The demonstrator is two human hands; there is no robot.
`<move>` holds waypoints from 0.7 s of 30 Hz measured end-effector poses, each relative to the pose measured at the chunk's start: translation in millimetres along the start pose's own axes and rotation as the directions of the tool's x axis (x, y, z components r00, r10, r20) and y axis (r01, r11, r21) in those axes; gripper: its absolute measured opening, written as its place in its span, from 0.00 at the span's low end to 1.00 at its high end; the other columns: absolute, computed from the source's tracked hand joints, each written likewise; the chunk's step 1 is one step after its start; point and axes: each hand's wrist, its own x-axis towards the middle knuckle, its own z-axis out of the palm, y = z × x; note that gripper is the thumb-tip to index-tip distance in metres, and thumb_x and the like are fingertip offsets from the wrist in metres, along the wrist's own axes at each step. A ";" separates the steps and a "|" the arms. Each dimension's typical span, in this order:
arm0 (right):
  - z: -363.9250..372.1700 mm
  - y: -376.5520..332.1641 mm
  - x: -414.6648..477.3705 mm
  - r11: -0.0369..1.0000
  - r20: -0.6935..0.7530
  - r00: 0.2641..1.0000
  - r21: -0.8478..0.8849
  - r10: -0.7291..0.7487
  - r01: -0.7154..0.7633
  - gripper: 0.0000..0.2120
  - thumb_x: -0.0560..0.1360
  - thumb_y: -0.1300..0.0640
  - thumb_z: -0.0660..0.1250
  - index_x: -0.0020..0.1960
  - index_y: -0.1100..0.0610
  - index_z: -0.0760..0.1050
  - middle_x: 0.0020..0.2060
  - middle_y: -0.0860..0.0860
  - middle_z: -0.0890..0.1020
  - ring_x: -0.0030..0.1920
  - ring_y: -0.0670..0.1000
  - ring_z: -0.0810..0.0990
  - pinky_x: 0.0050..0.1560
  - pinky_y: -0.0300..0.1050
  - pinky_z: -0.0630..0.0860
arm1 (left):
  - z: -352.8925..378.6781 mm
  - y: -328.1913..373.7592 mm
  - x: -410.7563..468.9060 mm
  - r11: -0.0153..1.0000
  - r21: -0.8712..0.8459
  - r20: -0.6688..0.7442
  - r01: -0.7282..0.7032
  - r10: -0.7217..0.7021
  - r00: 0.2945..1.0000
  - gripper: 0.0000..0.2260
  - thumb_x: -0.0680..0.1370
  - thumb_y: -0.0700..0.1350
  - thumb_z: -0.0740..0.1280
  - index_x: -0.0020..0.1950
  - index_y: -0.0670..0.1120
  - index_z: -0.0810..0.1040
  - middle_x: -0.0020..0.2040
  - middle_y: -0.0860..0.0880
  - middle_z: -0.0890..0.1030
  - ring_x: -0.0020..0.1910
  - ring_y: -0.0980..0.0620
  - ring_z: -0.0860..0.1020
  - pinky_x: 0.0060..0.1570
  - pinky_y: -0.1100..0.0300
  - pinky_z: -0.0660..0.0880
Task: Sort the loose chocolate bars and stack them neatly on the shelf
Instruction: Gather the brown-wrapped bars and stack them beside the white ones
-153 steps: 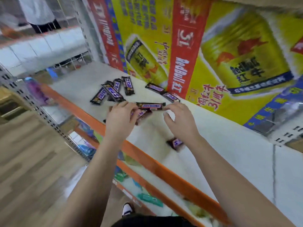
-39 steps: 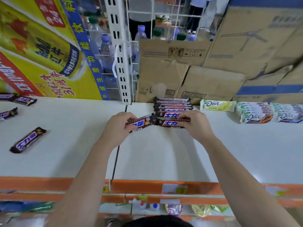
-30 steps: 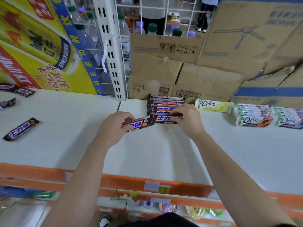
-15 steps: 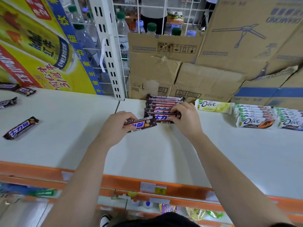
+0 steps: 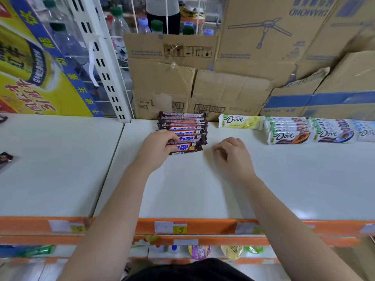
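Left hand [image 5: 156,151] pinches the frontmost chocolate bar [image 5: 188,148]; right hand [image 5: 233,157] rests empty, loosely curled, on open shelf [image 5: 192,189] beside.

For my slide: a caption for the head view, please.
Left hand holds a brown bar against the row; right hand empty.

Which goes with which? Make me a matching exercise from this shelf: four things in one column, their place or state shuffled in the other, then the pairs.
1. left hand
2. right hand
3. yellow Dove bar
4. loose brown bar

A. lies at the far left edge of the shelf
B. holds nothing, right of the brown row
C. grips the front bar of that row
D. lies alone between the row and the white Dove stacks

Pairs: 1-C, 2-B, 3-D, 4-A.
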 end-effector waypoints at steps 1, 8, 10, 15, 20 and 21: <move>1.2 1.0 -0.7 1.000 -0.010 1.000 0.004 -0.003 0.003 0.08 0.68 0.64 0.64 0.41 0.56 0.81 0.40 0.51 0.81 0.46 0.56 0.75 0.46 0.43 0.71 | 1.9 0.8 0.0 1.000 0.018 -0.015 -0.007 0.007 1.000 0.09 0.73 0.40 0.70 0.52 0.44 0.81 0.51 0.46 0.80 0.50 0.48 0.76 0.47 0.59 0.69; 3.8 1.3 -1.4 1.000 -0.041 0.999 0.000 -0.013 0.013 0.07 0.68 0.64 0.64 0.41 0.55 0.80 0.40 0.50 0.80 0.45 0.55 0.74 0.44 0.43 0.72 | 9.3 0.4 0.6 0.983 0.178 -0.137 -0.031 0.056 0.989 0.08 0.74 0.44 0.69 0.52 0.49 0.82 0.51 0.50 0.80 0.53 0.47 0.74 0.50 0.56 0.61; 4.1 1.0 -1.4 1.000 -0.044 0.999 -0.002 -0.012 0.012 0.07 0.68 0.64 0.65 0.41 0.55 0.80 0.40 0.50 0.80 0.45 0.55 0.74 0.43 0.44 0.73 | 11.3 2.0 3.7 0.976 0.214 -0.143 -0.032 0.064 0.988 0.08 0.74 0.45 0.68 0.52 0.49 0.82 0.51 0.51 0.80 0.53 0.47 0.74 0.49 0.56 0.60; 3.2 1.3 -1.5 1.000 -0.040 0.999 0.001 -0.024 0.024 0.07 0.68 0.64 0.65 0.41 0.56 0.80 0.40 0.51 0.80 0.44 0.56 0.74 0.42 0.46 0.74 | 15.1 0.7 8.7 0.972 0.230 -0.180 -0.052 0.095 0.979 0.07 0.72 0.44 0.71 0.49 0.47 0.82 0.48 0.49 0.81 0.50 0.46 0.73 0.49 0.55 0.66; 2.8 0.8 -2.2 1.000 -0.040 0.999 0.005 -0.027 0.027 0.07 0.68 0.64 0.64 0.41 0.56 0.79 0.40 0.50 0.80 0.44 0.56 0.74 0.42 0.46 0.74 | 17.8 -2.0 9.7 0.964 0.263 -0.197 -0.047 0.101 0.975 0.08 0.72 0.44 0.71 0.50 0.47 0.83 0.46 0.49 0.78 0.50 0.47 0.72 0.50 0.54 0.67; 3.0 0.9 -2.3 1.000 -0.036 0.999 0.003 -0.026 0.026 0.07 0.68 0.64 0.64 0.41 0.55 0.80 0.40 0.50 0.80 0.44 0.55 0.73 0.42 0.46 0.74 | 17.9 -2.3 10.3 0.963 0.268 -0.190 -0.043 0.097 0.977 0.08 0.72 0.44 0.71 0.51 0.47 0.82 0.46 0.49 0.78 0.50 0.47 0.72 0.50 0.55 0.66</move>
